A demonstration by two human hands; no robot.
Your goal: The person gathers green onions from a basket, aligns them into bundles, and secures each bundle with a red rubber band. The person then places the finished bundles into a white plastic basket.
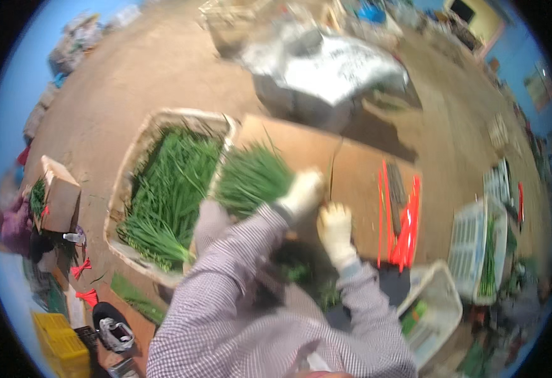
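Note:
My left hand, in a pale glove, is closed around the stem end of a bunch of long green leafy stalks, whose leaves spread leftward over the board to the crate. Close by on the right, my gloved right hand has its fingers curled at the board's near edge; whether it holds anything is unclear. Beneath the bunch lies a brown board. On its right part rest red strips and a dark, narrow flat object. A white crate full of similar green stalks stands at the left.
Beyond the board stands a container draped with a white sack. White crates are at the right. At the left are a cardboard box, a yellow crate and a person in purple.

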